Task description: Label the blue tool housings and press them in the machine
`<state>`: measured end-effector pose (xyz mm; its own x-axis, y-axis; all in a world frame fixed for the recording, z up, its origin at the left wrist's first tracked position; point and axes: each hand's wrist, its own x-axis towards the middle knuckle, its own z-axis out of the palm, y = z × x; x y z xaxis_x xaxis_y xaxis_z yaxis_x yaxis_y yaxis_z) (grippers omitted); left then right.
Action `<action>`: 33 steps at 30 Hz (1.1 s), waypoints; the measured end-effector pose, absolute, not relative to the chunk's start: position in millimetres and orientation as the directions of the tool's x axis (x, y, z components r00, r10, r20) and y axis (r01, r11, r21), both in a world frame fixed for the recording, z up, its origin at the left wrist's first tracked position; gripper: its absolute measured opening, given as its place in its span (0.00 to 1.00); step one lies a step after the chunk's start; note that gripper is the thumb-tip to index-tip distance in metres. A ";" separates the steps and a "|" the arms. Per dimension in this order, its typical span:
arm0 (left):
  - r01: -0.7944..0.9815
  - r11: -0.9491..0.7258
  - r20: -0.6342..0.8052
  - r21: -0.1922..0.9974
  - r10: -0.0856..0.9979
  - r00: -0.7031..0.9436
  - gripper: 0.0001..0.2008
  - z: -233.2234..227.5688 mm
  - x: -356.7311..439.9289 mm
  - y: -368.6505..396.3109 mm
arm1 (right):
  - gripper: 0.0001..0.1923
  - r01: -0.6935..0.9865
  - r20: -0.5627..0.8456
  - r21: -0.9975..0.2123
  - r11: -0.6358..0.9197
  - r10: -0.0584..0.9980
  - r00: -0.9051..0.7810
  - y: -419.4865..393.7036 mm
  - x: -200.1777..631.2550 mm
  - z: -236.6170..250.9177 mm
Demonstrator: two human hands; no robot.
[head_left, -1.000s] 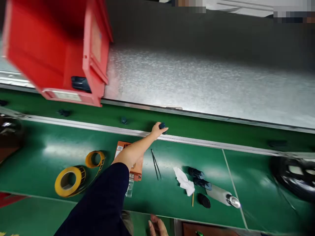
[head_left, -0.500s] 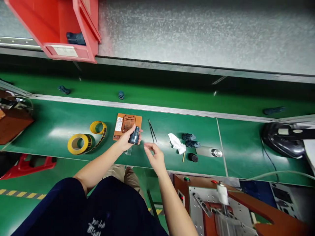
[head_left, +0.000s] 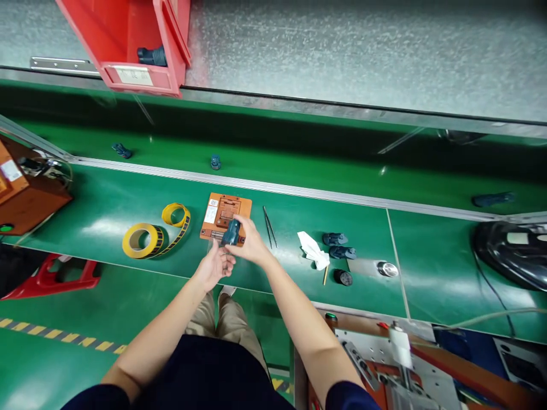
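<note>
Green bench (head_left: 106, 210) before us; orange fixture plate (head_left: 225, 216) lies flat at its middle. Our right hand (head_left: 252, 246) is wrapped around a dark blue-grey part (head_left: 231, 232), held just over the plate's near edge. Our left hand (head_left: 215, 266) sits just below it, fingers loosely curled, touching its near end; whether it grips, we cannot tell. The part's long axis runs away from us, slightly tilted. It looks like small moulded plastic, matte. Tweezers (head_left: 269, 226) lie just right.
</note>
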<state>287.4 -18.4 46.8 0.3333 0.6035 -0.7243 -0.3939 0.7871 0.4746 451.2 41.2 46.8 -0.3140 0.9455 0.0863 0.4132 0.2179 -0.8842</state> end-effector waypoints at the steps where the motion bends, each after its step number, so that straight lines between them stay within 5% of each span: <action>1: -0.343 0.767 -0.724 0.542 0.634 0.274 0.32 42.6 283.0 -22.6 | 0.46 0.440 0.084 -0.873 0.210 0.954 -0.288 60.8 451.1 37.8; 4: -0.091 0.639 -0.641 0.764 0.767 0.006 0.29 28.7 268.6 -37.8 | 0.47 0.514 0.057 -0.833 0.203 0.957 -0.286 114.1 449.6 10.6; 8: 0.147 0.511 -0.472 0.847 0.849 -0.236 0.22 6.9 248.4 -56.6 | 0.47 0.534 0.033 -0.817 0.216 0.943 -0.330 143.7 445.3 -17.4; 12: 0.329 0.414 -0.371 0.849 0.910 -0.185 0.28 -17.0 234.1 -65.2 | 0.48 0.545 0.028 -0.806 0.232 0.934 -0.356 140.6 444.3 -31.4; 16: 0.200 0.422 -0.437 0.884 0.899 0.035 0.37 -24.9 223.3 -62.2 | 0.52 0.610 0.005 -0.726 0.317 0.890 -0.456 135.9 442.2 -37.9; 20: 0.004 0.415 -0.406 0.910 0.888 0.215 0.21 -0.2 209.1 -47.5 | 0.42 0.677 0.035 -0.654 0.338 0.908 -0.418 127.3 439.6 -42.6; 24: -0.250 0.523 -0.428 0.815 0.834 0.349 0.25 35.4 208.6 -11.7 | 0.29 0.743 0.210 -0.651 0.155 0.978 -0.020 97.3 462.2 -57.0; 27: -0.390 0.587 -0.450 0.710 0.803 0.391 0.28 48.4 226.4 31.5 | 0.23 0.797 0.325 -0.599 -0.068 0.890 0.321 62.6 493.6 -78.2; 33: -0.364 0.700 -0.629 0.615 0.713 0.309 0.18 35.5 260.2 99.6 | 0.28 0.840 0.279 -0.458 -0.291 0.850 0.447 27.2 519.8 -114.4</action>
<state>260.2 99.6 35.5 0.3088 0.7134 -0.6290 -0.3644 0.6996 0.6146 519.8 27.2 -114.4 0.4466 0.8501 0.2790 0.8398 -0.2907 -0.4585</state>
